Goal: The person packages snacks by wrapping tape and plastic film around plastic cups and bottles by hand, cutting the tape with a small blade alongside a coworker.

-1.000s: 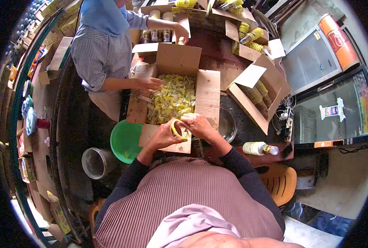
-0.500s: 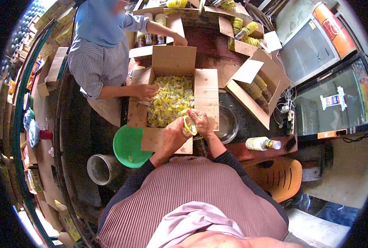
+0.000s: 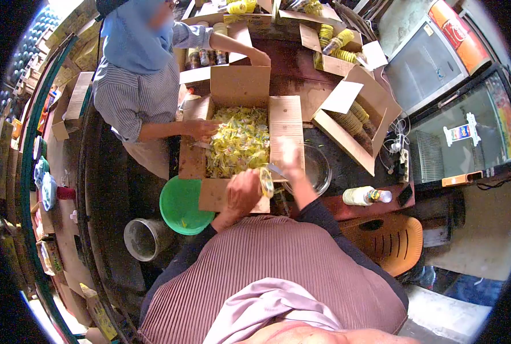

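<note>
My left hand (image 3: pixel 243 192) is closed around a yellow, ring-like piece of plastic (image 3: pixel 266 182), possibly a printed label or a cup rim; I cannot tell which. To its right, my right hand (image 3: pixel 290 166) is smeared by motion, over the front right flap of the carton. A thin greyish strip (image 3: pixel 275 169) shows between the hands, too blurred to name. Just beyond them, the open cardboard box (image 3: pixel 286 117) is full of small yellow and white pieces (image 3: pixel 238 137). A co-worker's hand (image 3: pixel 201 130) reaches over the box's left edge.
The co-worker (image 3: pixel 138 86) stands at the left. A green basin (image 3: pixel 181 206) and a grey bucket (image 3: pixel 143 238) sit at my lower left. On the right are a glass bowl (image 3: pixel 322 178), a bottle (image 3: pixel 361 196), an orange chair (image 3: pixel 396 241) and a tilted carton (image 3: pixel 347 155) with stacked cups.
My right hand has parted from the left and moved up and right. The left hand keeps hold of the yellow piece, slightly lower. The co-worker's far hand has shifted slightly right.
</note>
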Motion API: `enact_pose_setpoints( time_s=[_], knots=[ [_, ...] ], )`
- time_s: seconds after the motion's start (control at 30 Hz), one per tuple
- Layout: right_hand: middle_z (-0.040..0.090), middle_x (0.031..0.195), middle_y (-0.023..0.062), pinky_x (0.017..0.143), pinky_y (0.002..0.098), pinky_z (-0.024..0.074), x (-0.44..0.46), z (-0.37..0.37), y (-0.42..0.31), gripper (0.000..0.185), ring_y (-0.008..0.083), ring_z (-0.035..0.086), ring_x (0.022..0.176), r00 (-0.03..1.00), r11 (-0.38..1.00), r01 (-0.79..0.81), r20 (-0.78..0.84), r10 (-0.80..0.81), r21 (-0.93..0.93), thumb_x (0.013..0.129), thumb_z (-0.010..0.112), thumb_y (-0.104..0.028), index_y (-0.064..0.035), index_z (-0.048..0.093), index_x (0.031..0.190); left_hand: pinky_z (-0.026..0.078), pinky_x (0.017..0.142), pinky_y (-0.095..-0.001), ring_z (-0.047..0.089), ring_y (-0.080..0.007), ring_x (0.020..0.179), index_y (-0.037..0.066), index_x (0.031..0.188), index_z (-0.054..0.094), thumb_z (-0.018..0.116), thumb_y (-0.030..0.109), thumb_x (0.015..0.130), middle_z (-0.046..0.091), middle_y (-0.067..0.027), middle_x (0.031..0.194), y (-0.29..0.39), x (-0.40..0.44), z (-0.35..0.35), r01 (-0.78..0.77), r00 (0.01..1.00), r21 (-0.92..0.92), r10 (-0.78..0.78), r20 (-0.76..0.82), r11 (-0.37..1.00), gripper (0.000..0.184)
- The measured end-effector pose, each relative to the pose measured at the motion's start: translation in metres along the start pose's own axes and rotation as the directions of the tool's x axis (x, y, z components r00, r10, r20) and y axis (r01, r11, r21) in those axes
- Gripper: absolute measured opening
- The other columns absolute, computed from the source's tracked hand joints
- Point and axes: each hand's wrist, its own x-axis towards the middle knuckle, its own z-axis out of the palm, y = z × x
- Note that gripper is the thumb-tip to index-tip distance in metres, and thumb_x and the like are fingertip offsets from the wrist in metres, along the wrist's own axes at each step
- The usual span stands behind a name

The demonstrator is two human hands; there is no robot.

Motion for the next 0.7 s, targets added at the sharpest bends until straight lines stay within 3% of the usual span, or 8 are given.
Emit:
enact_pose_setpoints(
  time_s=[0.07, 0.23, 0.4, 0.43, 0.57, 0.63, 0.67, 0.7],
  knots=[
    [0.057, 0.071, 0.0134, 0.066, 0.0372, 0.0439, 0.066, -0.063, -0.034, 0.037, 0.0234, 0.055, 0.067, 0.812, 0.741, -0.543, -0.023, 0.583, -0.394, 0.096, 0.047, -0.032, -0.0002, 0.058, 0.08, 0.046, 0.068, -0.0399, 0.057, -0.0299, 0.076, 0.004, 0.098, 0.054, 0.073, 0.019, 0.067, 0.056, -0.011, 0.081, -0.003, -0.005, -0.002, -0.02, 1.0, -0.001, 0.02, -0.008, 1.0, 0.039],
    [0.057, 0.088, 0.016, 0.076, 0.0403, 0.0454, 0.096, -0.045, -0.121, 0.024, 0.0315, 0.057, 0.084, 0.914, 0.801, 0.042, 0.347, 0.21, -0.597, 0.094, 0.042, -0.014, -0.0048, 0.064, 0.09, 0.044, 0.072, -0.0429, 0.053, -0.0343, 0.086, 0.001, 0.108, 0.047, 0.072, 0.017, 0.067, 0.053, -0.0166, 0.094, -0.02, -0.006, -0.007, 0.091, 0.994, -0.173, -0.099, -0.039, 0.981, 0.05],
    [0.057, 0.093, 0.0086, 0.077, 0.0327, 0.0501, 0.067, 0.006, -0.131, 0.031, 0.021, 0.06, 0.085, 0.834, 0.891, -0.189, 0.411, 0.368, -0.413, 0.077, 0.067, -0.001, -0.0079, 0.064, 0.107, 0.045, 0.082, -0.0454, 0.052, -0.0386, 0.097, 0.002, 0.114, 0.042, 0.078, 0.016, 0.062, 0.052, -0.0196, 0.103, -0.024, -0.003, -0.002, 0.187, 0.982, -0.285, -0.183, 0.041, 0.94, 0.064],
    [0.057, 0.09, 0.006, 0.074, 0.03, 0.0525, 0.059, 0.013, -0.127, 0.03, 0.0159, 0.061, 0.084, 0.815, 0.92, -0.295, 0.434, 0.384, -0.259, 0.077, 0.066, 0.0, -0.0061, 0.064, 0.107, 0.047, 0.08, -0.0454, 0.056, -0.0376, 0.097, 0.003, 0.114, 0.041, 0.081, 0.017, 0.062, 0.055, -0.0192, 0.103, -0.027, -0.002, -0.004, 0.15, 0.989, -0.275, -0.144, 0.04, 0.95, 0.067],
    [0.062, 0.087, 0.0056, 0.076, 0.0298, 0.0522, 0.055, 0.026, -0.132, 0.02, 0.018, 0.062, 0.087, 0.657, 0.83, -0.484, 0.511, 0.554, -0.278, 0.083, 0.066, -0.009, -0.0077, 0.067, 0.103, 0.051, 0.078, -0.0409, 0.061, -0.034, 0.091, 0.004, 0.117, 0.041, 0.084, 0.018, 0.062, 0.058, -0.0156, 0.101, -0.03, -0.01, -0.001, 0.278, 0.961, -0.36, -0.249, 0.123, 0.891, 0.072],
    [0.063, 0.102, 0.007, 0.086, 0.0362, 0.0477, 0.057, 0.03, -0.129, 0.03, 0.0241, 0.058, 0.102, 0.662, 0.822, -0.06, 0.594, 0.457, -0.566, 0.084, 0.067, -0.034, -0.01, 0.069, 0.1, 0.053, 0.073, -0.0393, 0.064, -0.0317, 0.085, 0.003, 0.119, 0.039, 0.085, 0.019, 0.062, 0.062, -0.0144, 0.095, -0.032, -0.014, 0.002, 0.353, 0.935, -0.453, -0.305, 0.178, 0.819, 0.074],
    [0.063, 0.102, 0.007, 0.086, 0.0362, 0.0477, 0.054, 0.031, -0.128, 0.03, 0.0241, 0.058, 0.102, 0.661, 0.822, -0.059, 0.595, 0.457, -0.567, 0.084, 0.067, -0.034, -0.01, 0.069, 0.1, 0.053, 0.073, -0.0393, 0.064, -0.0317, 0.085, 0.003, 0.119, 0.039, 0.085, 0.019, 0.062, 0.062, -0.0144, 0.095, -0.032, -0.015, 0.004, 0.355, 0.935, -0.454, -0.307, 0.178, 0.817, 0.074],
    [0.061, 0.107, 0.0076, 0.089, 0.0395, 0.0443, 0.049, 0.032, -0.127, 0.038, 0.0277, 0.054, 0.107, 0.725, 0.777, 0.23, 0.636, 0.265, -0.586, 0.081, 0.066, -0.045, -0.0108, 0.07, 0.097, 0.053, 0.073, -0.0386, 0.065, -0.0306, 0.085, 0.004, 0.12, 0.039, 0.085, 0.02, 0.063, 0.063, -0.0146, 0.094, -0.031, -0.013, 0.003, 0.392, 0.919, -0.424, -0.335, 0.205, 0.816, 0.075]
  ],
)
